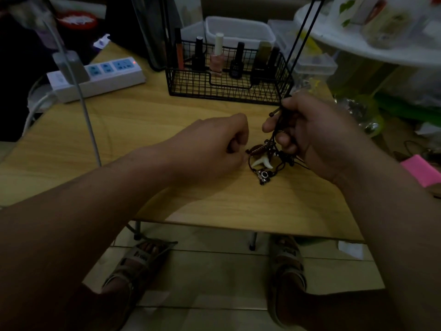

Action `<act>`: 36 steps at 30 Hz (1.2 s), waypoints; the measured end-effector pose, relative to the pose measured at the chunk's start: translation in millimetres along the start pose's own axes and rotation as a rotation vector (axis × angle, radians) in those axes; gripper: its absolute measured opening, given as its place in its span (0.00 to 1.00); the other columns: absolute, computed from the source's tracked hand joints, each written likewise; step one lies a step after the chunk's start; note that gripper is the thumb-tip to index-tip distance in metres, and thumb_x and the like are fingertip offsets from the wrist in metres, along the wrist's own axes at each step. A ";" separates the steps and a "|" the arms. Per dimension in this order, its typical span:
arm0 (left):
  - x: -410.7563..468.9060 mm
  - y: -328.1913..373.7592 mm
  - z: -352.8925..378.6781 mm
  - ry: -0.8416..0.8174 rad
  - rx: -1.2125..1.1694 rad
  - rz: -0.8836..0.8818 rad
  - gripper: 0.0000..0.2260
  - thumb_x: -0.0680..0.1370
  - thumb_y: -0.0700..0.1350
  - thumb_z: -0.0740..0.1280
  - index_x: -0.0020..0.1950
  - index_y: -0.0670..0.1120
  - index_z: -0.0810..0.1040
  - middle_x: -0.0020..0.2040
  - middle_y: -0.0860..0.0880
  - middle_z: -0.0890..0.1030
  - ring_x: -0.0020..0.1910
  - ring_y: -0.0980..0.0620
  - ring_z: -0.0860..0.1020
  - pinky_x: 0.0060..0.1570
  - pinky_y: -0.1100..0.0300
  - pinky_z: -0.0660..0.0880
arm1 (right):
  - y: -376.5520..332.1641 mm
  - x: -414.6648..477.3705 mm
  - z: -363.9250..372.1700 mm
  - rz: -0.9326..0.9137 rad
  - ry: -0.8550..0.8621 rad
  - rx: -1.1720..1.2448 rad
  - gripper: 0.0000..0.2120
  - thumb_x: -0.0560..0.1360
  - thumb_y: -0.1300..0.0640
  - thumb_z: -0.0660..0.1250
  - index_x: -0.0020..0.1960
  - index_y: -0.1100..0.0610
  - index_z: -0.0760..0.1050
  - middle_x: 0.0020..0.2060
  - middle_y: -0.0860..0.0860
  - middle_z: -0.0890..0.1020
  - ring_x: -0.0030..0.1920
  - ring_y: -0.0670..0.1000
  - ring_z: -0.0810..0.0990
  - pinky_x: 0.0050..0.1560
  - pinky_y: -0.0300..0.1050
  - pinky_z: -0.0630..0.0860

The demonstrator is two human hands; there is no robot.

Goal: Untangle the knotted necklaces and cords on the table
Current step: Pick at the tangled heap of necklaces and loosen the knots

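A tangle of dark cords and pendants (265,161) lies on the wooden table (167,120) between my hands. In it I see a white tooth-shaped pendant (261,162), a brown oval pendant (257,148) and a small dark metal charm (263,175). My right hand (315,137) grips several black cords (301,41) that rise taut up and out of the top of the frame. My left hand (214,146) has curled fingers and pinches at the left edge of the tangle, near the brown pendant. What its fingertips hold is hidden.
A black wire basket (229,77) with nail polish bottles stands just behind my right hand. A white power strip (100,77) and grey cable (88,120) lie at the left. Pink paper (422,170) sits at the right edge. My sandalled feet show below the table.
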State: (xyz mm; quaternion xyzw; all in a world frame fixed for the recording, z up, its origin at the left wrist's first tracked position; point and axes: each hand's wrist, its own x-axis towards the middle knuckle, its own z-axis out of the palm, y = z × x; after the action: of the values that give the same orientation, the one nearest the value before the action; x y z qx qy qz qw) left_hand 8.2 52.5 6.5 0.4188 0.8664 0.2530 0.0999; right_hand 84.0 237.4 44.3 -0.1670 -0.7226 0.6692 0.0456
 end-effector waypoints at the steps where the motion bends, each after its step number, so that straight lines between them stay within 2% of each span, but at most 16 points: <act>1: 0.4 -0.3 0.1 -0.018 0.037 0.011 0.09 0.79 0.54 0.71 0.56 0.55 0.74 0.47 0.57 0.78 0.46 0.59 0.76 0.40 0.63 0.70 | 0.6 -0.1 -0.1 0.002 0.000 -0.018 0.06 0.84 0.56 0.57 0.50 0.55 0.70 0.38 0.54 0.85 0.31 0.49 0.73 0.31 0.44 0.65; 4: 2.8 -1.5 0.5 -0.037 0.120 0.028 0.04 0.80 0.53 0.69 0.53 0.56 0.77 0.47 0.58 0.75 0.46 0.58 0.74 0.42 0.63 0.69 | 1.1 -1.2 -0.2 0.015 0.002 -0.074 0.07 0.85 0.56 0.57 0.51 0.56 0.72 0.40 0.54 0.86 0.33 0.50 0.75 0.33 0.45 0.68; 8: -0.9 -2.7 -1.2 -0.040 0.132 0.055 0.02 0.81 0.50 0.68 0.50 0.54 0.77 0.49 0.57 0.74 0.49 0.56 0.73 0.48 0.57 0.73 | 3.2 -1.7 -1.8 0.032 0.038 -0.259 0.10 0.84 0.57 0.58 0.48 0.56 0.76 0.40 0.53 0.87 0.38 0.53 0.79 0.39 0.49 0.74; 11: -7.9 0.2 -8.9 -0.018 -0.053 -0.024 0.03 0.81 0.49 0.68 0.49 0.52 0.76 0.51 0.55 0.79 0.51 0.55 0.78 0.52 0.53 0.79 | 5.8 -0.1 -4.3 0.058 0.042 -0.328 0.11 0.83 0.57 0.59 0.48 0.56 0.78 0.40 0.52 0.88 0.41 0.54 0.82 0.46 0.53 0.75; 14: -12.6 6.7 -19.8 -0.003 -0.310 -0.123 0.04 0.80 0.45 0.70 0.49 0.48 0.76 0.47 0.50 0.86 0.49 0.55 0.84 0.54 0.46 0.82 | 7.2 3.3 -4.4 0.072 0.054 -0.315 0.07 0.83 0.56 0.61 0.51 0.56 0.77 0.43 0.51 0.88 0.41 0.48 0.86 0.46 0.47 0.77; 15: -13.1 8.3 -22.7 -0.011 -0.349 -0.146 0.03 0.80 0.43 0.70 0.50 0.47 0.76 0.45 0.49 0.86 0.46 0.55 0.85 0.52 0.46 0.83 | 8.0 4.2 -4.6 0.073 0.066 -0.332 0.06 0.82 0.56 0.62 0.50 0.55 0.77 0.43 0.50 0.88 0.43 0.47 0.86 0.47 0.48 0.78; 17: -13.2 9.8 -25.7 -0.010 -0.394 -0.186 0.03 0.80 0.41 0.69 0.52 0.47 0.77 0.41 0.49 0.86 0.39 0.52 0.84 0.42 0.48 0.82 | 9.8 6.7 -5.7 0.061 0.080 -0.436 0.07 0.81 0.55 0.63 0.48 0.56 0.78 0.47 0.52 0.87 0.48 0.51 0.85 0.51 0.54 0.79; 19: -11.1 8.2 -25.5 0.005 -0.422 -0.225 0.05 0.81 0.40 0.66 0.55 0.49 0.77 0.37 0.51 0.83 0.32 0.54 0.79 0.33 0.55 0.76 | 11.3 6.8 -6.0 0.045 0.094 -0.553 0.10 0.80 0.53 0.65 0.47 0.59 0.79 0.47 0.56 0.84 0.47 0.55 0.82 0.50 0.55 0.78; 21: -7.9 5.8 -24.6 0.000 -0.339 -0.243 0.06 0.83 0.43 0.65 0.57 0.52 0.79 0.35 0.54 0.78 0.27 0.62 0.74 0.28 0.64 0.70 | 14.4 7.4 -7.0 0.036 0.133 -0.660 0.11 0.79 0.51 0.66 0.50 0.59 0.81 0.47 0.56 0.84 0.47 0.56 0.82 0.46 0.53 0.77; 23: -4.7 5.2 -22.8 -0.012 -0.229 -0.221 0.05 0.83 0.47 0.65 0.56 0.53 0.80 0.38 0.57 0.76 0.29 0.67 0.75 0.27 0.70 0.67 | 17.9 7.3 -8.1 0.025 0.157 -0.772 0.09 0.80 0.50 0.67 0.53 0.55 0.79 0.47 0.52 0.82 0.46 0.52 0.80 0.44 0.49 0.75; 26: -0.5 2.7 -19.8 -0.016 -0.031 -0.196 0.05 0.82 0.52 0.67 0.55 0.53 0.81 0.46 0.58 0.76 0.42 0.62 0.75 0.35 0.65 0.67 | 20.8 6.5 -6.7 -0.089 0.231 -0.894 0.12 0.79 0.48 0.68 0.60 0.51 0.74 0.53 0.48 0.79 0.52 0.51 0.78 0.51 0.52 0.77; 28: 1.2 0.5 -18.2 -0.034 0.024 -0.209 0.07 0.81 0.56 0.68 0.53 0.54 0.79 0.47 0.58 0.75 0.44 0.60 0.74 0.36 0.61 0.66 | 18.9 5.4 -3.9 -0.230 0.249 -0.903 0.13 0.78 0.51 0.69 0.62 0.50 0.74 0.56 0.47 0.77 0.56 0.49 0.76 0.52 0.48 0.75; 30: 2.7 -0.7 -17.6 -0.047 0.042 -0.210 0.07 0.80 0.57 0.70 0.52 0.55 0.79 0.46 0.58 0.75 0.43 0.59 0.73 0.36 0.61 0.65 | 15.7 3.4 0.5 -0.293 0.176 -0.871 0.11 0.78 0.55 0.69 0.60 0.49 0.77 0.54 0.45 0.78 0.54 0.45 0.76 0.48 0.41 0.73; 32: 3.4 -2.1 -18.1 -0.050 0.065 -0.195 0.05 0.80 0.55 0.70 0.52 0.56 0.79 0.46 0.58 0.74 0.43 0.60 0.73 0.36 0.61 0.65 | 17.1 2.8 5.5 -0.291 0.058 -0.889 0.10 0.77 0.55 0.71 0.58 0.47 0.78 0.53 0.43 0.78 0.53 0.43 0.77 0.48 0.37 0.73; 36: 3.5 -5.0 -18.8 -0.045 0.083 -0.178 0.01 0.82 0.50 0.69 0.50 0.56 0.79 0.47 0.59 0.75 0.45 0.60 0.73 0.37 0.62 0.66 | 26.1 1.8 14.0 -0.246 -0.124 -1.028 0.14 0.75 0.47 0.74 0.59 0.45 0.79 0.54 0.44 0.76 0.53 0.44 0.77 0.51 0.40 0.75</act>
State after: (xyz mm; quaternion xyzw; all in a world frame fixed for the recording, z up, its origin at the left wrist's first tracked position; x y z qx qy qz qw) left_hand -4.6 45.9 20.1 0.3494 0.9074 0.1977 0.1239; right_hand 83.0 225.9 17.0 -0.0417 -0.9729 0.2273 -0.0067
